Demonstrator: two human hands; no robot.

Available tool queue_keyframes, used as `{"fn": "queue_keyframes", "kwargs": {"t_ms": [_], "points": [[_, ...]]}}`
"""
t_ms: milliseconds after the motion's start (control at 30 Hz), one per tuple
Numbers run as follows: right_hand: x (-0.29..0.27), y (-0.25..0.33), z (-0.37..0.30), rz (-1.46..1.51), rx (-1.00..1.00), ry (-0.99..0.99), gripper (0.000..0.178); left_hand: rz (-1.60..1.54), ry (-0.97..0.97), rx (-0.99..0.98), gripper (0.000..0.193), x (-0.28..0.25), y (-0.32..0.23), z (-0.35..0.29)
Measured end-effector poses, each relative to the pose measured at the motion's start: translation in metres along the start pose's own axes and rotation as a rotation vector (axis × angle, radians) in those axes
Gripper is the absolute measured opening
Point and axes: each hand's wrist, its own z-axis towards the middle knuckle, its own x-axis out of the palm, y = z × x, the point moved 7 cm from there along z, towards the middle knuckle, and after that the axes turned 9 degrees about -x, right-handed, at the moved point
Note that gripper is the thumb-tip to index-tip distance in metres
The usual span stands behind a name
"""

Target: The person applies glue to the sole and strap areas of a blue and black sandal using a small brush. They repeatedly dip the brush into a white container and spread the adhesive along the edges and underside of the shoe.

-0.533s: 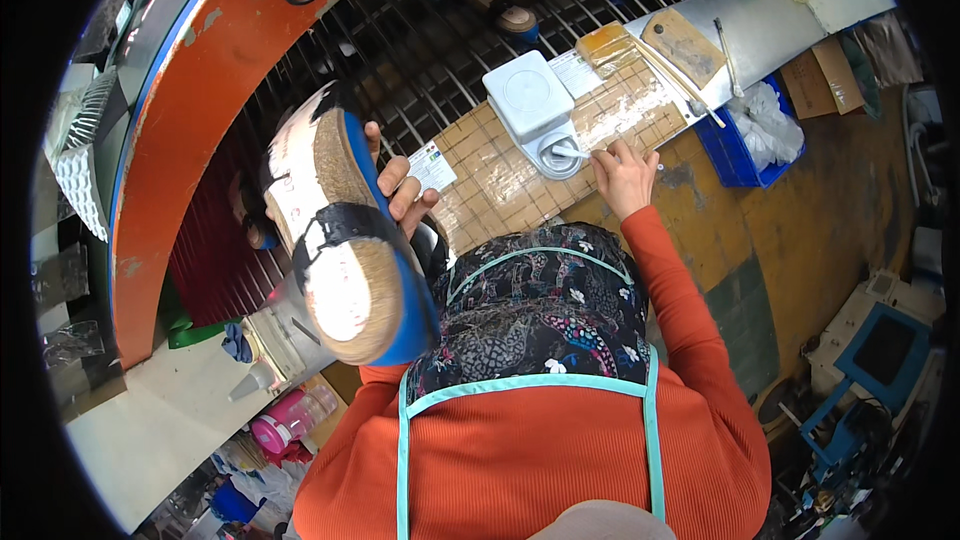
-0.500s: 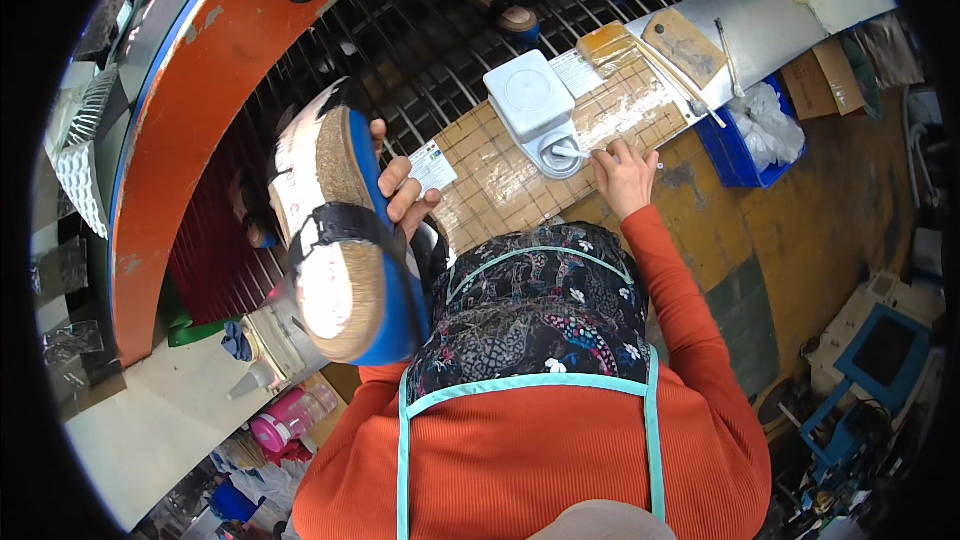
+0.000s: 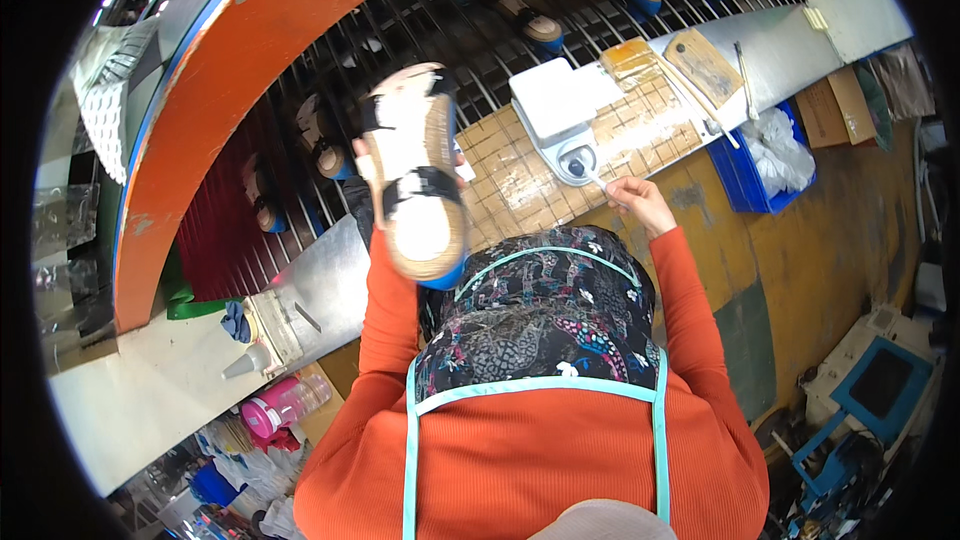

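Note:
My left hand (image 3: 364, 150) is closed around a sandal (image 3: 422, 188) with a cork-coloured footbed edge and a black strap, mounted on a blue last (image 3: 447, 276). It is held up left of the white dispenser (image 3: 552, 100); most of the hand is hidden behind it, and its sole is blurred. My right hand (image 3: 645, 206) pinches a thin whitish stick (image 3: 601, 183), perhaps a brush handle. The stick's far end is over the small round cup (image 3: 577, 162) at the dispenser's near end; its tip cannot be made out.
Other sandals on lasts (image 3: 540, 28) rest on a rack of metal bars beyond the bench. A cardboard-like mat (image 3: 500, 175) lies under the dispenser. To the right are an amber block (image 3: 632, 62), a wooden board (image 3: 703, 68) and a blue bin (image 3: 745, 190) of plastic bags.
The sandal has swung to the right and up, closer to the dispenser, turning more upright. My right hand has drawn the stick slightly toward me, baring the cup's dark inside. The whole view has shifted.

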Motion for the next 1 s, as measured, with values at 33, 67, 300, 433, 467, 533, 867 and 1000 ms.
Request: {"fn": "queue_keyframes", "kwargs": {"t_ms": [33,67,300,433,467,533,867,1000], "points": [[0.005,0.017,-0.001,-0.063,-0.052,-0.016,0.013,-0.016,0.069,-0.054,0.098,0.003,0.004,0.008],[0.013,0.046,-0.004,-0.106,-0.243,-0.036,0.013,0.02,-0.207,0.047,0.095,-0.015,-0.001,0.013],[0.083,0.243,-0.087,-0.601,-1.191,-0.28,0.017,0.413,-0.29,0.272,0.083,0.045,-0.01,0.024],[0.113,0.263,-0.094,-0.408,-1.16,-0.199,0.017,0.401,-0.211,0.277,0.076,0.072,-0.008,0.022],[0.117,0.265,-0.094,-0.374,-1.188,-0.196,0.017,0.446,-0.26,0.314,0.074,0.071,-0.01,0.019],[0.12,0.264,-0.091,-0.403,-1.15,-0.22,0.017,0.602,-0.305,0.314,0.069,0.069,-0.013,0.013],[0.128,0.286,-0.077,-0.506,-1.214,-0.299,0.018,0.887,-0.405,0.366,0.08,0.076,-0.03,-0.006],[0.131,0.297,-0.07,-0.539,-1.237,-0.309,0.018,0.92,-0.405,0.37,0.08,0.078,-0.034,-0.007]]}}
